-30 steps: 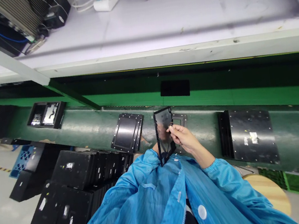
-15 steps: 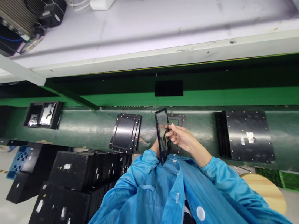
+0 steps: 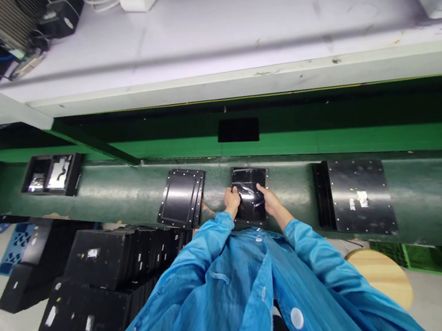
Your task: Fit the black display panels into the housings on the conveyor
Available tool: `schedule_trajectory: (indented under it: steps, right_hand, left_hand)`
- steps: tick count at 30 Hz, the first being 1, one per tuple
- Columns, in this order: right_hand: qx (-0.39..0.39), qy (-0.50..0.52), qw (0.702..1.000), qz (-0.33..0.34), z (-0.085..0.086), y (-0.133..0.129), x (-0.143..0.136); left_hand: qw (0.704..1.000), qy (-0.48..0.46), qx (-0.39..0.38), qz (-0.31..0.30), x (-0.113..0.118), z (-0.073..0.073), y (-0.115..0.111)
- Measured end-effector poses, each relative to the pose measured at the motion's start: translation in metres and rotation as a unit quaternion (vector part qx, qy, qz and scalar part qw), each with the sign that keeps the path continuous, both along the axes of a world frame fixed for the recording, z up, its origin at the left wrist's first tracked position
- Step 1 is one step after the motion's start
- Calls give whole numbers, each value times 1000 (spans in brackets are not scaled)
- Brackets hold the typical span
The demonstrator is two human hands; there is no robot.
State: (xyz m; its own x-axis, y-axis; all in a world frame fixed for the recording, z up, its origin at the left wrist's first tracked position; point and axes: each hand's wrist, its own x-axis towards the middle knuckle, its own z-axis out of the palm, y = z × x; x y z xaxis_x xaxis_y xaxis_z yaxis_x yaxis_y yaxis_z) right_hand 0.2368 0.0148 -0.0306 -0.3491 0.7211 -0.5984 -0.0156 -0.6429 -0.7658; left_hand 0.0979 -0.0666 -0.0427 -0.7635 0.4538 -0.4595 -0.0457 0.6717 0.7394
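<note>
A thin, glossy black screen panel (image 3: pixel 251 194) lies face up over a dark metal plate (image 3: pixel 267 172), whose dotted rim shows around it; I cannot tell if the two touch. My left hand (image 3: pixel 232 201) grips the panel's left edge, fingers closed. On the opposite edge, my right hand (image 3: pixel 273 204) is closed too, its thumb on top and its other fingers mostly hidden. To the left of my hands, a couple of overlapping black plates (image 3: pixel 182 196) with small holes along their rims rest on the green bench (image 3: pixel 291 191).
Stacked black plates (image 3: pixel 361 197) lie to the right. An open black tray (image 3: pixel 53 175) with shiny parts sits far left. Tall stacks of black cases (image 3: pixel 94 262) stand below the bench on the left. A white shelf (image 3: pixel 226 32) overhangs the back. A round wooden stool (image 3: pixel 381 277) stands lower right.
The panel has gone from standing upright on edge to lying flat over the plate. My right hand has moved from a cable on its face to its right edge.
</note>
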Motion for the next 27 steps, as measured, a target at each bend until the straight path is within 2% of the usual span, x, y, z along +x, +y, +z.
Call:
schedule_trajectory:
  steps: [2, 5, 9, 14, 16, 19, 22, 24, 27]
  right_hand:
    - [28, -48, 998, -19, -18, 3, 0]
    - [58, -87, 994, -24, -34, 3, 1]
    - [95, -137, 986, -13, -42, 6, 1]
    - [148, -216, 965, 4, -45, 8, -2]
    - [193, -284, 939, 38, -44, 6, -3]
    - [278, -402, 864, 123, -39, 2, -3]
    - [343, -461, 800, 171, -32, 1, 5]
    - [361, -481, 778, 181, -29, 0, 17]
    - [303, -500, 777, 233, -30, -7, 43]
  left_hand:
    - [1000, 2, -10, -15, -1, -1, 0]
    - [999, 13, -8, -39, -3, 0, -2]
    - [995, 67, -35, -71, -6, -1, -8]
    - [983, 105, -79, -129, -16, -11, -15]
    - [984, 92, -79, -132, -22, -17, -15]
    - [985, 75, -73, -134, -31, -22, -15]
    - [982, 81, -78, -150, -36, -22, -20]
    - [973, 109, -102, -178, -37, -19, -28]
    - [937, 139, -180, -265, -34, -13, -47]
